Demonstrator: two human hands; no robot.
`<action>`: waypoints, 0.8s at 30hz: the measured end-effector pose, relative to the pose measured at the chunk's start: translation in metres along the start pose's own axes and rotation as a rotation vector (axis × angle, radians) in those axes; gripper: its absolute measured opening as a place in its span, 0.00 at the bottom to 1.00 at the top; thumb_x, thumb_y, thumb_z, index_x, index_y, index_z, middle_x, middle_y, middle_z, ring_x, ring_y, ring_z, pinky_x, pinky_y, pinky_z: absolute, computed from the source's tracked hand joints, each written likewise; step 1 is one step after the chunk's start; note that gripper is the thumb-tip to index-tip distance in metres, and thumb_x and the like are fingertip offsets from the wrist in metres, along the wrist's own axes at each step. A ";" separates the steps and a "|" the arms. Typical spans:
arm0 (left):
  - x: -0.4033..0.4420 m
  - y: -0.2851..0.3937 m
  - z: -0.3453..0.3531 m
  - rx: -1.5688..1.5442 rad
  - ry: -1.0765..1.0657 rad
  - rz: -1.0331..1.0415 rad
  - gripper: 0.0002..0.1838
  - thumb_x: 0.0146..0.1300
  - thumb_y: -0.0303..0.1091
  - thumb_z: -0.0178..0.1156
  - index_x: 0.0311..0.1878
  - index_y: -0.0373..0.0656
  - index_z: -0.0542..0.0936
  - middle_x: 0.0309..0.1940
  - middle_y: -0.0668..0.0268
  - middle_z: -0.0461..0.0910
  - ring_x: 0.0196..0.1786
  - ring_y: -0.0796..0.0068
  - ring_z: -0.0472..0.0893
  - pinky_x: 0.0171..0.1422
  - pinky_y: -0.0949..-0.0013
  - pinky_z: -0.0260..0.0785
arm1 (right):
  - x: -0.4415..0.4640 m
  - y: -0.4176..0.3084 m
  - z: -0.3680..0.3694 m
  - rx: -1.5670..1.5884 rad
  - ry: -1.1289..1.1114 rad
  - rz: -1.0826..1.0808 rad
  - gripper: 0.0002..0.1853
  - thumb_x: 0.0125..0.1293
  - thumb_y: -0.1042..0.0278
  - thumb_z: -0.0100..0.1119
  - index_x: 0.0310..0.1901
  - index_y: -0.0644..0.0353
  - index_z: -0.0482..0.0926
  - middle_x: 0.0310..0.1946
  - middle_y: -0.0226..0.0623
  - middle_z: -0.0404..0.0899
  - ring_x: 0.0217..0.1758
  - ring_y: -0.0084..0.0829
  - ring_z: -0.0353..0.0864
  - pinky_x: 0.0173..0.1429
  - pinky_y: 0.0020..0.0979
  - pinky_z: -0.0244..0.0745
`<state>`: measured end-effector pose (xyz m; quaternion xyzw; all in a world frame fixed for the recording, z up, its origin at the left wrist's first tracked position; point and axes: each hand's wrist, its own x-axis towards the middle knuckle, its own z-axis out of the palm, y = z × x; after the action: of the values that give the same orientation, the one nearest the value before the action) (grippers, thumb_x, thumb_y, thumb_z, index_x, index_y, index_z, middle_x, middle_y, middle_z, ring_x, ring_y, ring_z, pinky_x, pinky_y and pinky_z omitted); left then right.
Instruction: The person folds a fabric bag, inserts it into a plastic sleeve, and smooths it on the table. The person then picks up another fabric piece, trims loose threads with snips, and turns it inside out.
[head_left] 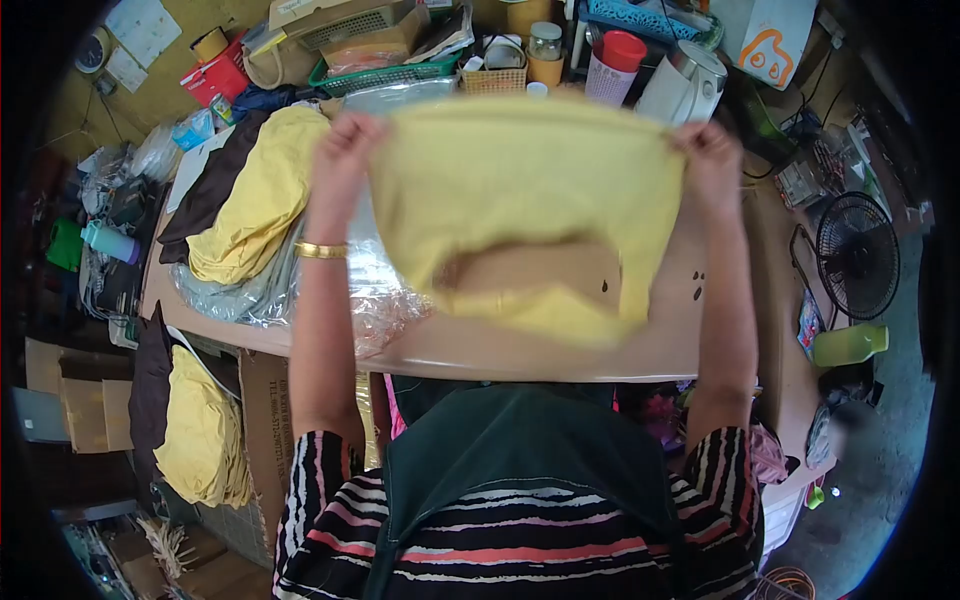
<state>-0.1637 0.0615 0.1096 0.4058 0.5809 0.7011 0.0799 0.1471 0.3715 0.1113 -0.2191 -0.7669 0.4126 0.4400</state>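
A yellow cloth piece [530, 180] hangs spread out above the table, blurred by motion. It has a wide cut-out in its lower part, through which the tabletop shows. My left hand [347, 140] pinches its upper left corner, and a gold bracelet [321, 250] circles that wrist. At the upper right corner, my right hand [710, 150] grips the cloth with closed fingers. Left of my left arm lies a pile of yellow cloth [262, 195] beside dark brown cloth [215, 185].
Clear plastic bags [250, 290] lie on the brown table [560, 362]. Baskets, jars and an electric kettle [685, 90] line the back. A black fan [857, 255] and a green bottle [850, 345] are at right. Another yellow cloth stack [205, 430] sits low at left near cardboard boxes [95, 400].
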 end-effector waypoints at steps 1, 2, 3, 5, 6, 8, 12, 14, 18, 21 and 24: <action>0.014 0.036 -0.001 0.007 0.028 0.118 0.03 0.65 0.27 0.62 0.34 0.40 0.81 0.32 0.74 0.80 0.35 0.87 0.76 0.42 0.81 0.68 | 0.017 -0.031 -0.013 0.133 0.017 -0.065 0.03 0.64 0.77 0.59 0.32 0.62 0.80 0.37 0.32 0.83 0.40 0.21 0.79 0.49 0.26 0.74; 0.023 0.066 -0.008 0.036 0.014 0.250 0.02 0.65 0.25 0.62 0.35 0.39 0.81 0.33 0.73 0.81 0.36 0.86 0.77 0.44 0.79 0.68 | 0.025 -0.069 -0.023 0.141 0.025 -0.219 0.03 0.64 0.77 0.59 0.32 0.63 0.79 0.42 0.35 0.82 0.44 0.22 0.79 0.52 0.28 0.73; 0.028 0.092 -0.013 0.064 0.002 0.385 0.02 0.64 0.24 0.62 0.36 0.37 0.81 0.35 0.72 0.82 0.38 0.85 0.78 0.46 0.78 0.69 | 0.028 -0.099 -0.028 0.147 0.032 -0.376 0.03 0.63 0.78 0.59 0.32 0.63 0.79 0.47 0.38 0.82 0.48 0.24 0.79 0.55 0.29 0.73; 0.018 0.128 -0.011 0.192 0.056 0.497 0.01 0.63 0.21 0.62 0.37 0.35 0.81 0.38 0.68 0.83 0.41 0.80 0.80 0.50 0.75 0.71 | 0.023 -0.125 -0.040 0.096 0.001 -0.455 0.02 0.63 0.78 0.59 0.32 0.63 0.79 0.50 0.40 0.80 0.53 0.27 0.78 0.57 0.31 0.73; 0.010 0.129 -0.012 0.189 0.052 0.504 0.01 0.63 0.21 0.62 0.37 0.35 0.81 0.38 0.68 0.83 0.41 0.80 0.80 0.50 0.75 0.71 | 0.017 -0.132 -0.043 0.046 -0.037 -0.525 0.02 0.62 0.79 0.59 0.33 0.63 0.78 0.53 0.42 0.79 0.57 0.29 0.77 0.59 0.32 0.72; -0.010 0.114 -0.013 0.559 0.110 0.629 0.02 0.61 0.20 0.62 0.36 0.35 0.81 0.37 0.65 0.85 0.43 0.73 0.82 0.56 0.69 0.71 | -0.006 -0.110 -0.043 -0.066 -0.026 -0.553 0.02 0.61 0.79 0.60 0.33 0.62 0.79 0.54 0.43 0.79 0.58 0.33 0.77 0.60 0.33 0.71; -0.088 0.038 -0.021 0.743 -0.068 0.530 0.09 0.51 0.16 0.62 0.33 0.43 0.80 0.33 0.64 0.84 0.42 0.64 0.82 0.59 0.59 0.66 | -0.101 -0.033 -0.015 -0.108 -0.161 -0.270 0.06 0.56 0.83 0.64 0.33 0.60 0.79 0.55 0.46 0.78 0.59 0.43 0.78 0.61 0.37 0.73; -0.126 0.006 -0.030 0.828 -0.362 0.288 0.08 0.50 0.21 0.66 0.33 0.45 0.82 0.34 0.66 0.83 0.42 0.65 0.79 0.59 0.62 0.62 | -0.152 -0.006 -0.010 -0.334 -0.401 -0.143 0.07 0.55 0.83 0.65 0.33 0.62 0.79 0.51 0.44 0.80 0.55 0.40 0.80 0.58 0.34 0.76; -0.154 -0.012 -0.040 0.786 -0.375 0.183 0.13 0.48 0.25 0.70 0.38 0.45 0.81 0.36 0.65 0.82 0.44 0.63 0.78 0.55 0.60 0.66 | -0.189 0.013 -0.009 -0.242 -0.181 0.074 0.08 0.53 0.83 0.67 0.34 0.63 0.80 0.41 0.41 0.81 0.45 0.38 0.82 0.48 0.33 0.78; -0.152 -0.008 -0.032 0.782 -0.253 0.195 0.20 0.46 0.27 0.72 0.45 0.44 0.80 0.41 0.60 0.79 0.47 0.58 0.77 0.54 0.58 0.68 | -0.180 0.013 -0.006 -0.348 -0.081 -0.080 0.10 0.51 0.83 0.67 0.36 0.63 0.80 0.39 0.42 0.79 0.41 0.39 0.81 0.45 0.34 0.77; -0.145 -0.012 -0.026 0.720 -0.310 0.247 0.27 0.43 0.29 0.72 0.51 0.45 0.79 0.48 0.55 0.75 0.51 0.53 0.74 0.57 0.57 0.68 | -0.168 0.000 0.003 -0.414 -0.110 -0.202 0.13 0.51 0.83 0.67 0.40 0.63 0.81 0.41 0.43 0.78 0.42 0.42 0.79 0.45 0.35 0.75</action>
<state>-0.0899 -0.0383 0.0300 0.5752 0.7171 0.3881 -0.0654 0.2312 0.2520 0.0275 -0.2042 -0.8760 0.2116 0.3824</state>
